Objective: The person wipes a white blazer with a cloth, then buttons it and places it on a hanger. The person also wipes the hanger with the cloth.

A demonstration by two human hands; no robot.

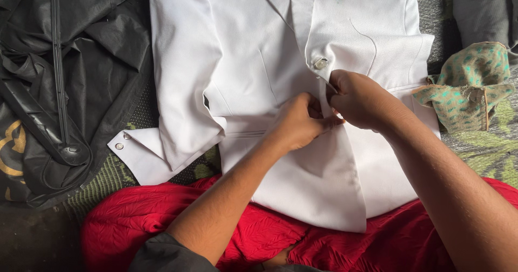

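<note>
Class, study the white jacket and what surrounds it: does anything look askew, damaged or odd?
Nothing looks damaged. The white fabric jacket lies flat, its one visible round button fastened. Both hands, left hand and right hand, pinch its front edge below that button.

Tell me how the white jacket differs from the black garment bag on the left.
The white jacket lies spread flat and smooth in the middle; the black garment bag lies crumpled and creased at the left. The jacket shows a pale round button; the bag shows a long zipper. Both the left hand and right hand pinch the jacket's front edge; neither touches the bag. Both lie on the same green patterned surface.
</note>
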